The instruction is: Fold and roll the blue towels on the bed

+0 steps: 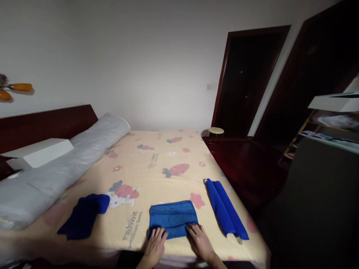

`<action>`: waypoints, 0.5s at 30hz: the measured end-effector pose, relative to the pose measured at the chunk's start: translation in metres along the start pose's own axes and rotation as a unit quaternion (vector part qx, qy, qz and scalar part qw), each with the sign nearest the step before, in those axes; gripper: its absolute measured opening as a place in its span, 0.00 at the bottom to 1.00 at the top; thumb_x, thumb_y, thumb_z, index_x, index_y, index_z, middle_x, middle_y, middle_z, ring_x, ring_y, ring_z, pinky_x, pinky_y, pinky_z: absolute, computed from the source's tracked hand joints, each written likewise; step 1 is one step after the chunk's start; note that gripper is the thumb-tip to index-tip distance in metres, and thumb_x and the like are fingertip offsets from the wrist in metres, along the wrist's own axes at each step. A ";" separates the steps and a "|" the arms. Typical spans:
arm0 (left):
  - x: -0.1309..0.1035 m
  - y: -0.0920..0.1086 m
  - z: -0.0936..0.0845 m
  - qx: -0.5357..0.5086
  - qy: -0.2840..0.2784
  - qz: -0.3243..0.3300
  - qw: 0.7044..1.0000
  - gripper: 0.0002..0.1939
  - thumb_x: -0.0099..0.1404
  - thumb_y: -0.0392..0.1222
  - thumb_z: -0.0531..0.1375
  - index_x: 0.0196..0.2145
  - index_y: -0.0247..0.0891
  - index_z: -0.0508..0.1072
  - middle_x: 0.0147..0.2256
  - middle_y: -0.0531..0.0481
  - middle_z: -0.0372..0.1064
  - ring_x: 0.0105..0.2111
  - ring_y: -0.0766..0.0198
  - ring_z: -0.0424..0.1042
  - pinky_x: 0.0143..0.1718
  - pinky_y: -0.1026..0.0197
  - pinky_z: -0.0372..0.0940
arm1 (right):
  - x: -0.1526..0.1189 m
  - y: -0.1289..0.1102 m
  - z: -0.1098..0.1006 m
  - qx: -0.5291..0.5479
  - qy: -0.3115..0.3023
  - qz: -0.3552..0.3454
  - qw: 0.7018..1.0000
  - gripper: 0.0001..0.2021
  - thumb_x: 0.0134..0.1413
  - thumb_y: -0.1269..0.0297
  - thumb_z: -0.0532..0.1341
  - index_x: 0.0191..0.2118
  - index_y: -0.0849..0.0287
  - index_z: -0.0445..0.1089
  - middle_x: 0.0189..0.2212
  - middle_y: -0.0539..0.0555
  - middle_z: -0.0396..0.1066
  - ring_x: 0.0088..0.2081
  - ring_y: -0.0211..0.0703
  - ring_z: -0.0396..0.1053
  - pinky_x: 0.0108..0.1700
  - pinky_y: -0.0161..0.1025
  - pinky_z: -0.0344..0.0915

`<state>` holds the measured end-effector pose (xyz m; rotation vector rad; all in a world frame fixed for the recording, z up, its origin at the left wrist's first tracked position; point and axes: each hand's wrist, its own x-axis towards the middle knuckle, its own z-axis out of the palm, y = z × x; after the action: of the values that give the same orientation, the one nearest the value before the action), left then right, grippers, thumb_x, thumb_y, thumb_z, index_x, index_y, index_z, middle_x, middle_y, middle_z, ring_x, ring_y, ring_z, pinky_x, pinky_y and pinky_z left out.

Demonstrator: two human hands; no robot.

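A blue cloth (174,215), folded into a rectangle, lies flat near the front edge of the bed. My left hand (156,242) rests at its near left corner, fingers bent and pressed onto the fabric. At the near right corner, my right hand (199,239) has its fingers curled on the cloth's edge. Whether either hand pinches the fabric is hard to tell. Farther left lies a crumpled dark blue cloth (84,216). To the right is a bright blue cloth (224,209), folded long and narrow, with a small light tip at its near end.
The bed has a yellow sheet (148,164) with carrot and rabbit prints. A long grey roll (92,145) and a white box (45,151) lie along the headboard side. Beyond the bed's right edge are a round stool (215,130) and a shelf (333,102).
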<state>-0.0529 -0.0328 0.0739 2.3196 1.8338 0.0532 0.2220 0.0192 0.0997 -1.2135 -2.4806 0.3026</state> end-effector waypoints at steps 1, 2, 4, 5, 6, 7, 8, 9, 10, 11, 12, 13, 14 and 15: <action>0.001 -0.001 -0.005 -0.002 -0.005 -0.013 1.000 0.28 0.63 0.35 0.51 0.61 0.49 0.63 0.62 0.49 0.61 0.63 0.54 0.57 0.66 0.47 0.50 | 0.001 0.003 0.002 -0.005 0.002 0.003 1.000 0.19 0.62 0.68 0.51 0.57 0.52 0.66 0.54 0.57 0.69 0.52 0.51 0.65 0.56 0.49 0.55; 0.002 -0.002 -0.010 -0.002 -0.007 -0.026 1.000 0.28 0.64 0.34 0.50 0.60 0.49 0.63 0.62 0.49 0.61 0.63 0.54 0.57 0.66 0.47 0.50 | 0.002 0.006 0.002 -0.011 0.002 0.010 1.000 0.19 0.61 0.69 0.51 0.56 0.52 0.66 0.53 0.57 0.70 0.52 0.51 0.66 0.56 0.49 0.55; 0.005 -0.003 -0.017 0.004 -0.005 -0.049 0.999 0.28 0.64 0.32 0.49 0.60 0.48 0.64 0.62 0.49 0.61 0.63 0.54 0.57 0.66 0.48 0.51 | 0.008 0.005 0.002 -0.022 -0.004 0.030 0.999 0.19 0.59 0.72 0.52 0.54 0.54 0.67 0.51 0.56 0.71 0.51 0.50 0.66 0.57 0.49 0.53; 0.007 -0.003 -0.020 0.007 -0.003 -0.059 0.998 0.28 0.64 0.32 0.49 0.60 0.48 0.64 0.62 0.48 0.62 0.63 0.54 0.57 0.66 0.48 0.51 | 0.012 0.003 0.001 -0.024 -0.008 0.042 0.999 0.18 0.58 0.72 0.52 0.52 0.55 0.69 0.50 0.56 0.72 0.50 0.50 0.66 0.56 0.48 0.53; 0.010 -0.003 -0.023 0.009 -0.001 -0.065 0.998 0.28 0.64 0.32 0.49 0.60 0.47 0.64 0.62 0.48 0.62 0.63 0.54 0.57 0.66 0.49 0.51 | 0.016 0.000 -0.001 -0.025 -0.011 0.053 0.998 0.17 0.57 0.73 0.52 0.49 0.56 0.70 0.48 0.56 0.72 0.49 0.50 0.66 0.56 0.48 0.53; 0.012 -0.003 -0.027 0.009 0.000 -0.071 0.997 0.28 0.64 0.31 0.48 0.60 0.45 0.64 0.62 0.47 0.62 0.63 0.55 0.57 0.66 0.50 0.51 | 0.021 -0.003 -0.004 -0.026 -0.015 0.062 0.998 0.16 0.56 0.73 0.52 0.46 0.57 0.71 0.46 0.56 0.73 0.48 0.50 0.66 0.56 0.48 0.52; 0.014 -0.002 -0.030 0.006 -0.004 -0.077 0.997 0.28 0.64 0.31 0.48 0.61 0.44 0.64 0.62 0.46 0.61 0.64 0.55 0.56 0.65 0.51 0.51 | 0.025 -0.006 -0.007 -0.027 -0.020 0.071 0.997 0.14 0.55 0.72 0.53 0.44 0.57 0.71 0.45 0.56 0.73 0.48 0.51 0.66 0.56 0.48 0.52; 0.017 -0.001 -0.034 0.000 -0.012 -0.082 0.997 0.28 0.64 0.30 0.48 0.61 0.42 0.64 0.62 0.45 0.61 0.64 0.56 0.56 0.65 0.52 0.51 | 0.029 -0.009 -0.011 -0.029 -0.026 0.079 0.996 0.14 0.53 0.72 0.53 0.42 0.58 0.72 0.44 0.57 0.73 0.48 0.51 0.65 0.56 0.48 0.51; 0.019 0.000 -0.038 -0.006 -0.022 -0.088 0.996 0.29 0.63 0.30 0.48 0.61 0.40 0.63 0.63 0.44 0.61 0.64 0.56 0.55 0.65 0.53 0.52 | 0.033 -0.011 -0.014 -0.032 -0.034 0.086 0.995 0.14 0.52 0.72 0.53 0.42 0.58 0.72 0.43 0.57 0.73 0.49 0.52 0.65 0.57 0.48 0.51; 0.022 0.001 -0.043 -0.012 -0.033 -0.093 0.995 0.29 0.63 0.30 0.48 0.62 0.39 0.62 0.63 0.43 0.60 0.65 0.56 0.55 0.65 0.54 0.52 | 0.036 -0.013 -0.016 -0.034 -0.043 0.091 0.994 0.14 0.50 0.71 0.53 0.41 0.59 0.72 0.43 0.57 0.73 0.49 0.52 0.65 0.57 0.48 0.50; 0.024 0.002 -0.046 -0.017 -0.040 -0.098 0.994 0.30 0.62 0.30 0.48 0.62 0.38 0.62 0.63 0.43 0.59 0.65 0.56 0.54 0.65 0.53 0.51 | 0.039 -0.013 -0.018 -0.035 -0.051 0.095 0.994 0.15 0.49 0.71 0.53 0.41 0.59 0.72 0.43 0.58 0.73 0.49 0.53 0.65 0.57 0.48 0.50; 0.026 0.004 -0.050 -0.019 -0.045 -0.103 0.994 0.30 0.62 0.30 0.49 0.62 0.37 0.61 0.64 0.42 0.59 0.65 0.55 0.54 0.65 0.53 0.51 | 0.042 -0.013 -0.019 -0.036 -0.058 0.099 0.993 0.15 0.48 0.71 0.53 0.41 0.60 0.73 0.42 0.58 0.74 0.49 0.53 0.65 0.57 0.48 0.50; 0.028 0.005 -0.053 -0.020 -0.048 -0.106 0.993 0.30 0.61 0.31 0.50 0.62 0.37 0.62 0.63 0.42 0.59 0.64 0.55 0.55 0.64 0.52 0.52 | 0.044 -0.013 -0.019 -0.036 -0.063 0.103 0.992 0.15 0.48 0.71 0.53 0.40 0.60 0.73 0.42 0.59 0.74 0.48 0.53 0.66 0.57 0.48 0.51; 0.030 0.007 -0.055 -0.021 -0.049 -0.109 0.993 0.30 0.61 0.32 0.50 0.61 0.37 0.63 0.62 0.42 0.62 0.63 0.54 0.58 0.63 0.52 0.53 | 0.046 -0.012 -0.018 -0.035 -0.067 0.107 0.991 0.15 0.49 0.71 0.53 0.39 0.59 0.74 0.41 0.59 0.75 0.48 0.53 0.67 0.57 0.48 0.52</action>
<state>-0.0471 0.0013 0.1264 2.0423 2.0028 -0.0514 0.1947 0.0492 0.1307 -1.5411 -2.4929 0.3667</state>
